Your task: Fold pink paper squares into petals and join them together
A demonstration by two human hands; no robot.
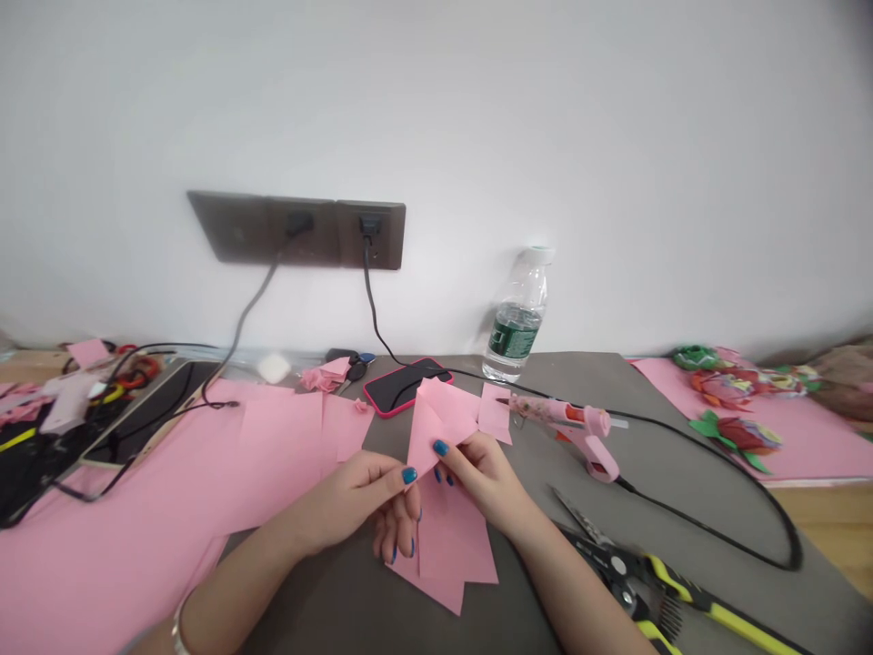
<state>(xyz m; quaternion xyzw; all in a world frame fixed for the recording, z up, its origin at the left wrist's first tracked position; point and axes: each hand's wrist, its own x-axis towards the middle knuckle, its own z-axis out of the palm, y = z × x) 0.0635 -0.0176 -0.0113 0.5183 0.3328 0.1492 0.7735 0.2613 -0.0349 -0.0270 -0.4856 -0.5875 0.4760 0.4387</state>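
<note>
A creased piece of pink paper (443, 414) is held up between my two hands over the grey table. My left hand (375, 505) pinches its lower left corner between thumb and fingers. On its lower right edge my right hand (481, 473) grips with the thumb in front and the other fingers partly hidden behind. Beneath the hands lie flat pink paper sheets (456, 541), overlapping one another. A pink hot glue gun (573, 423) lies to the right of my right hand, its nozzle over a small pink paper square (495, 414).
A phone in a pink case (406, 387) and a water bottle (516, 318) are near the wall. Yellow-black pliers (627, 582) lie at the front right. Large pink sheets (123, 564) cover the left. Paper flowers (729, 389) sit far right; the glue gun's black cord (723, 537) loops across the table.
</note>
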